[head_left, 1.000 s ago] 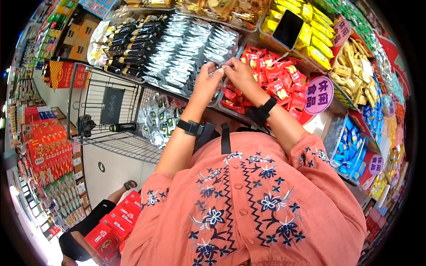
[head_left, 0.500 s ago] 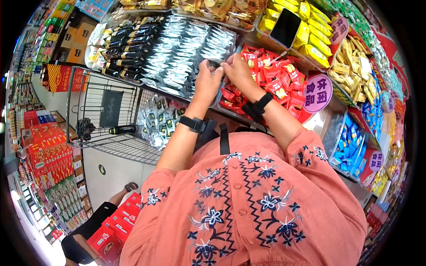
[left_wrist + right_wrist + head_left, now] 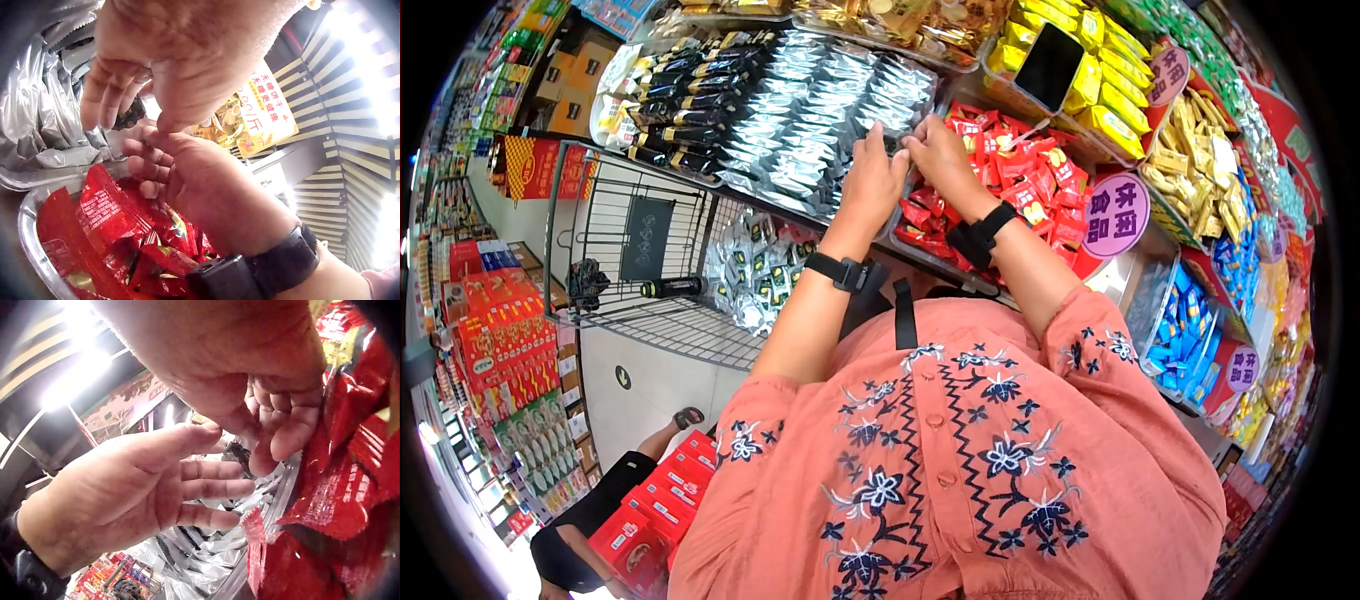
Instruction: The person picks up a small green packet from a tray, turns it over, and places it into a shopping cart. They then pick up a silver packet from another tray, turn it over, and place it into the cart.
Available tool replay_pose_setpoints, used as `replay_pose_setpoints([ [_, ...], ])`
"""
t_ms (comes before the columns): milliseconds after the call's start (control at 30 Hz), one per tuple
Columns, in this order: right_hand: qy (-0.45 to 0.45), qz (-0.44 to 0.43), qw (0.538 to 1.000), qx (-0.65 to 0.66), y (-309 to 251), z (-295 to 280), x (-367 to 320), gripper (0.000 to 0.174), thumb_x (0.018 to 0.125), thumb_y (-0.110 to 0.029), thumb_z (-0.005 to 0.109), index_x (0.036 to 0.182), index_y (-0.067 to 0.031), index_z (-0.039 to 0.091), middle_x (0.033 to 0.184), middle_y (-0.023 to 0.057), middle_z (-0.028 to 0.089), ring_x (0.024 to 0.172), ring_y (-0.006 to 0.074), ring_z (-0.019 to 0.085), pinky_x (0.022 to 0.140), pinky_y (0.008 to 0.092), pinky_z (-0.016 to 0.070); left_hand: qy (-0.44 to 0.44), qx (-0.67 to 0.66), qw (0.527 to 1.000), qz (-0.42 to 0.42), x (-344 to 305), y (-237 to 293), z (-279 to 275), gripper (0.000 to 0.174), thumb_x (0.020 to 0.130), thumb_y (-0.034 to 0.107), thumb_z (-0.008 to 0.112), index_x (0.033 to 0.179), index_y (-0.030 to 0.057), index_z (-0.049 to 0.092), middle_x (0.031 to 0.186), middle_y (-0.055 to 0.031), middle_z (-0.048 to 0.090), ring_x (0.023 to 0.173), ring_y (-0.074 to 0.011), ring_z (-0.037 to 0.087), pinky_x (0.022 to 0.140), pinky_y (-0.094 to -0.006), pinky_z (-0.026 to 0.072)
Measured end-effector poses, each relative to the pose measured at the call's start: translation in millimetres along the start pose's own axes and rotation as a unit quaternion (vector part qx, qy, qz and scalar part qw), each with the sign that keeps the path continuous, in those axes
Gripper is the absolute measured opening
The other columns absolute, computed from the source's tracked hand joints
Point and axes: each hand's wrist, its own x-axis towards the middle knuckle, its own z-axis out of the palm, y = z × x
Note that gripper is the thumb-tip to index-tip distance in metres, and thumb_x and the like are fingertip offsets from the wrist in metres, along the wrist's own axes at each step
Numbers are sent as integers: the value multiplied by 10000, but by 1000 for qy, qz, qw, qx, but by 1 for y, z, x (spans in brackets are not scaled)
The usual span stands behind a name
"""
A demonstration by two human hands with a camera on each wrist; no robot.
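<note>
My left hand (image 3: 872, 185) and right hand (image 3: 945, 165) meet over the seam between the silver packets (image 3: 795, 110) and the red packets (image 3: 1025, 185). Between the fingertips a small silver-and-black packet (image 3: 131, 115) shows in part; the hands hide the rest. My right hand (image 3: 262, 381) pinches at its edge with thumb and curled fingers. The fingers (image 3: 215, 487) of my left hand reach out straight and apart, its thumb tip close by the right thumb. Below in the left wrist view, a clear bin (image 3: 28, 228) holds red packets.
A wire shopping cart (image 3: 645, 235) with loose silver packets (image 3: 760, 265) and a black bottle (image 3: 670, 288) stands at the left. Against the yellow packets (image 3: 1115, 110) leans a black phone (image 3: 1050, 68). A person (image 3: 590, 530) is by red boxes (image 3: 650, 510) at lower left.
My left hand's fingers have straightened and lifted away from the pinch with the right fingertips. The right hand stays in nearly the same place.
</note>
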Motion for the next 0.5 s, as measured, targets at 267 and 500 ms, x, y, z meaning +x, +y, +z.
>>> replay_pose_setpoints([
  [267, -49, 39, 995, 74, 0, -6, -6, 208, 888, -124, 670, 942, 41, 557, 791, 208, 676, 656, 316, 694, 559, 412, 538, -12, -28, 1000, -1, -6, -6, -1, 698, 941, 254, 646, 1483, -64, 343, 1258, -328, 543, 1103, -480, 588, 926, -483, 509],
  [500, -69, 82, 989, 104, -23, -19, -20, 203, 907, -119, 659, 974, 33, 542, 804, 151, 684, 612, 222, 692, 532, 341, 548, -5, -79, 997, -14, -14, 2, -7, 711, 930, 215, 666, 1488, -68, 330, 1293, -284, 558, 1096, -388, 628, 914, -434, 527],
])
